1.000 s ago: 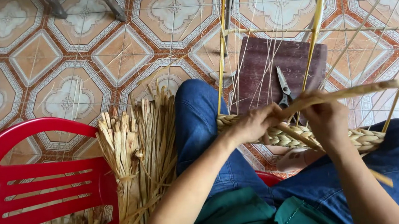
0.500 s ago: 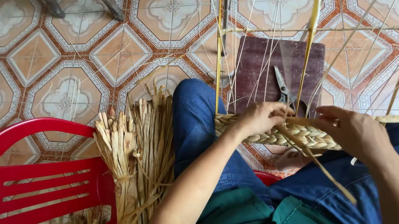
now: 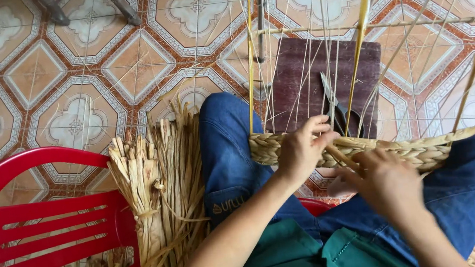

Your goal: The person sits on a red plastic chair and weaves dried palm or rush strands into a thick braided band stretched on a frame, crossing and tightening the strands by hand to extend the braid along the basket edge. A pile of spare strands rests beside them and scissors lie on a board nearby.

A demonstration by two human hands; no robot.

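I see the braided straw band (image 3: 404, 151) lying across my lap between both knees. My left hand (image 3: 304, 150) pinches its woven edge; my right hand (image 3: 386, 179) curls closed on a strand beside it. Scissors (image 3: 338, 111) rest beyond on a dark mat (image 3: 302, 79); a dried straw bundle (image 3: 159, 200) leans against the red plastic chair (image 3: 36, 231).

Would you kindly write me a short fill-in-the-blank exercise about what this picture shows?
1. Both hands, left and right, work on a braided straw ____ across the lap.
2. The chair on the person's left is ____ in colour.
3. A pair of ____ lies on the dark board.
4. The straw bundle leans between the chair and the person's ____ leg.

Missing words: band; red; scissors; left
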